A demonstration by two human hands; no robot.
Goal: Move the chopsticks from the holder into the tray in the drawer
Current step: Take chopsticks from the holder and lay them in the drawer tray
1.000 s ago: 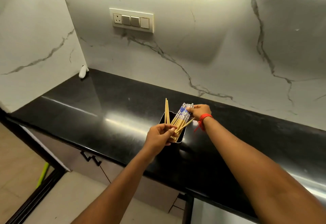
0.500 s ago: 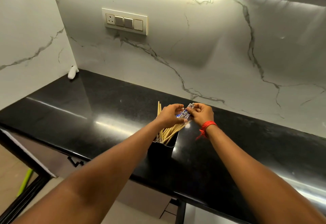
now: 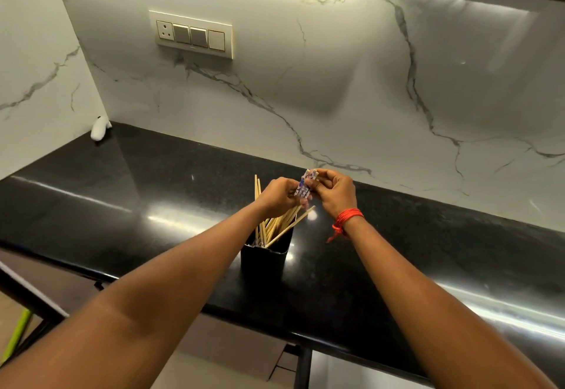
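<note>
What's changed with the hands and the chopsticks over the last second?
The left hand let go of the holder's front and rose to join the right hand on the patterned tops of the chopsticks, gathering them into one bundle. The holder stayed on the black counter, the chopsticks are still in it, and two plain ones still stand apart at the left.

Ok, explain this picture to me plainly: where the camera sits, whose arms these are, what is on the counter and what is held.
There is no machine here. A camera worn on a person's head looks down at their own two bare arms. The left hand and right hand together pinch the patterned tops of a bundle of chopsticks standing in a black holder on the black counter. A small white object sits in the far corner. No drawer tray shows.
</note>
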